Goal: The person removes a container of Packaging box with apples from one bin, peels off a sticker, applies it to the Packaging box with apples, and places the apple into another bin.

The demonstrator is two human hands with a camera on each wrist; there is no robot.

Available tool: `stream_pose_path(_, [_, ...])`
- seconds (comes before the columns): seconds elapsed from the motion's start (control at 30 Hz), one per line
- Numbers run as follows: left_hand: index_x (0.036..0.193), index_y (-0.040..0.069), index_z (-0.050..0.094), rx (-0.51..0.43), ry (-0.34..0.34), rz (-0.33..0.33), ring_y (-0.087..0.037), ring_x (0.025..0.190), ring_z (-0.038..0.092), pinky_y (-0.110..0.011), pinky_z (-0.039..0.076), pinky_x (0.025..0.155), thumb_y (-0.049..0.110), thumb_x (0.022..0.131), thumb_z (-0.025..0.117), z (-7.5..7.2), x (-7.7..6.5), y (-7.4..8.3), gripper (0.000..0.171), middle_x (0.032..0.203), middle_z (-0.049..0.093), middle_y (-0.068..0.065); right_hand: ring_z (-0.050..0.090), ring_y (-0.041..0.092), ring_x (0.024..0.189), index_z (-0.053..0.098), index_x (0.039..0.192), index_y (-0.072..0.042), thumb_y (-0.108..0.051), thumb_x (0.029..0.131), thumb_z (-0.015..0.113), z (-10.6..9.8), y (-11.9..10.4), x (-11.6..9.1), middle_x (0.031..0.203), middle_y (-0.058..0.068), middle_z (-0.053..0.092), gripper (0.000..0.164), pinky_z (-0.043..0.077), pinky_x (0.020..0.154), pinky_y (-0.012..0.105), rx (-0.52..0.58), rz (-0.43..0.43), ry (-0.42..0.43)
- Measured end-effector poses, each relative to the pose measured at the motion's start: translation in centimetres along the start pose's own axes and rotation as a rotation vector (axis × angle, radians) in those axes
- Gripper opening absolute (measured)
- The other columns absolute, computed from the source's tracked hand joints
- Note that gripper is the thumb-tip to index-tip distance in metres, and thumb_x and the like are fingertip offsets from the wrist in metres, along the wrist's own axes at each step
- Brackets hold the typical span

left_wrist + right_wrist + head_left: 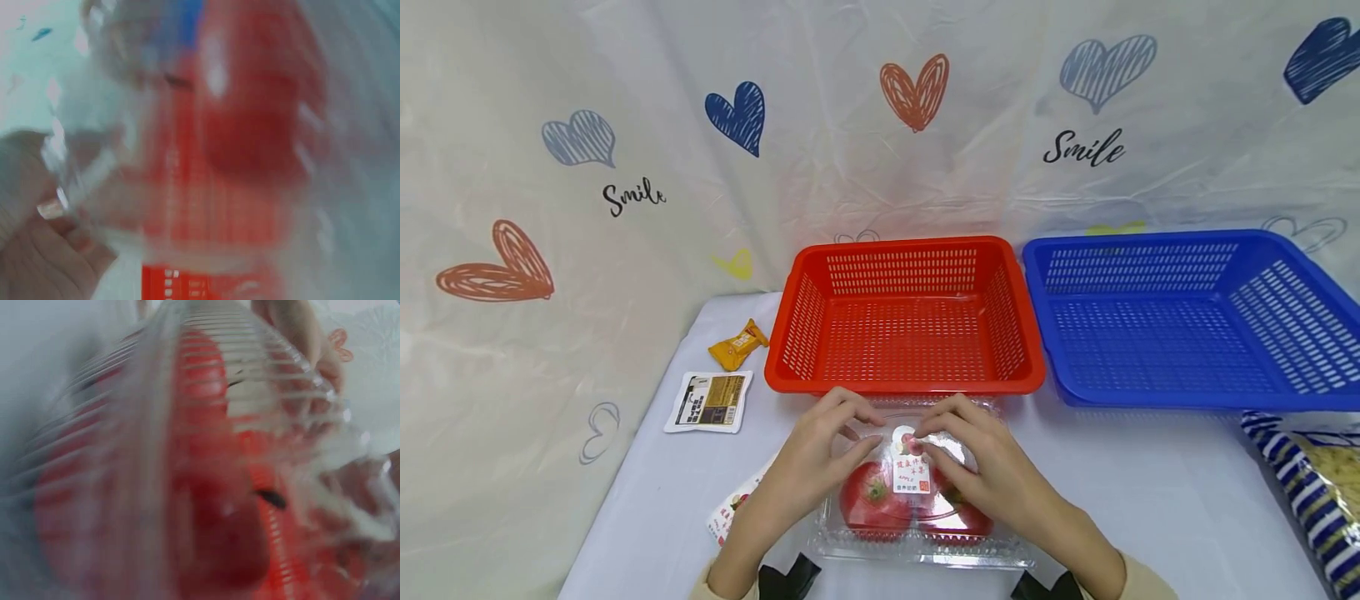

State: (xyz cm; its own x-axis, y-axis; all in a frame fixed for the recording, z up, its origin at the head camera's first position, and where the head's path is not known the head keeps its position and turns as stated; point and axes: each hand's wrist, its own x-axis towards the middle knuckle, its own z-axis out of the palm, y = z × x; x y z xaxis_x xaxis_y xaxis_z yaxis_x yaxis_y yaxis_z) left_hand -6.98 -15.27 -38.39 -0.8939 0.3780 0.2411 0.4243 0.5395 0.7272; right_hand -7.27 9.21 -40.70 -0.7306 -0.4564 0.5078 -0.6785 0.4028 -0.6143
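Observation:
A clear plastic clamshell box (925, 550) of red apples (875, 502) lies on the white table, just in front of the red basket. A white label (912, 473) with red writing and fruit pictures shows on its lid. My left hand (822, 446) is over the lid's left side, thumb and fingers apart beside the label. From the right, my right hand (981, 454) reaches over the lid, its fingertips and thumb at the label's upper right edge. Blurred in both wrist views, the ribbed clear plastic and red apples (206, 506) fill much of the picture.
Behind the box stand a red basket (904, 385) and a blue basket (1206, 396). An orange wrapped snack (739, 344) and a white-brown packet (709, 402) lie at left. Another printed label (727, 510) is partly under my left arm. A striped bag (1311, 492) sits at far right.

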Motion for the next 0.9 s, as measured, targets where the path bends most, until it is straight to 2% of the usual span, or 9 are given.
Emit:
stream_pose_path(0.1, [0.117,0.011,0.074,0.056,-0.035,0.079,-0.017,0.123,0.059,-0.037,0.053,0.105,0.007,0.089,0.083,-0.2,-0.4,-0.2,0.03,0.128,0.061,-0.002,0.065,0.018,0.112,0.075,0.111,-0.016,0.0,0.088,0.081,-0.2,0.1,-0.4,0.12,-0.002,0.065,0.029,0.06,0.091,0.039,-0.023,-0.034,-0.027])
stream_pose_path(0.17, [0.125,0.014,0.072,0.09,-0.082,0.102,-0.018,0.132,0.054,-0.04,0.048,0.112,0.013,0.091,0.083,-0.2,-0.5,-0.4,0.036,0.139,0.057,-0.003,0.063,0.021,0.119,0.074,0.118,-0.018,-0.006,0.091,0.079,-0.5,0.4,-0.7,0.128,0.001,0.064,0.029,0.057,0.095,0.044,-0.042,-0.062,-0.059])
stream_pose_path(0.27, [0.137,0.018,0.066,0.158,-0.152,0.102,-0.02,0.142,0.046,-0.046,0.042,0.118,0.024,0.093,0.083,-0.2,-0.7,-0.6,0.048,0.151,0.051,-0.002,0.057,0.024,0.13,0.072,0.127,-0.022,-0.017,0.098,0.075,-0.8,1.0,-1.2,0.138,0.002,0.061,0.03,0.049,0.104,0.054,-0.086,-0.103,-0.107])
stream_pose_path(0.37, [0.146,0.022,0.061,0.221,-0.201,0.078,-0.023,0.148,0.039,-0.052,0.036,0.121,0.035,0.094,0.08,-0.2,-1.0,-0.7,0.056,0.158,0.046,-0.004,0.051,0.026,0.137,0.07,0.134,-0.022,-0.027,0.101,0.071,-0.8,1.4,-1.6,0.144,0.002,0.059,0.034,0.043,0.108,0.058,-0.125,-0.116,-0.138])
stream_pose_path(0.53, [0.152,0.025,0.056,0.272,-0.241,0.069,-0.026,0.153,0.034,-0.056,0.029,0.124,0.042,0.097,0.075,0.0,-1.1,-0.7,0.061,0.163,0.04,-0.005,0.043,0.027,0.145,0.063,0.145,-0.022,-0.028,0.099,0.072,-0.9,1.6,-2.0,0.153,0.002,0.052,0.047,0.038,0.112,0.064,-0.169,-0.078,-0.182])
stream_pose_path(0.63, [0.154,0.028,0.054,0.294,-0.249,0.065,-0.024,0.153,0.033,-0.054,0.029,0.124,0.045,0.097,0.073,0.1,-1.3,-0.8,0.062,0.164,0.038,-0.002,0.041,0.026,0.147,0.058,0.151,-0.022,-0.028,0.1,0.071,-0.9,1.7,-2.1,0.157,0.003,0.048,0.053,0.038,0.112,0.064,-0.199,-0.075,-0.2])
stream_pose_path(0.9, [0.152,0.031,0.057,0.351,-0.265,0.061,-0.025,0.153,0.032,-0.053,0.029,0.124,0.049,0.1,0.068,0.3,-1.4,-0.9,0.056,0.165,0.036,-0.001,0.039,0.026,0.149,0.058,0.151,-0.023,-0.037,0.105,0.063,-1.1,1.5,-2.1,0.16,0.003,0.046,0.049,0.034,0.116,0.06,-0.28,-0.07,-0.249])
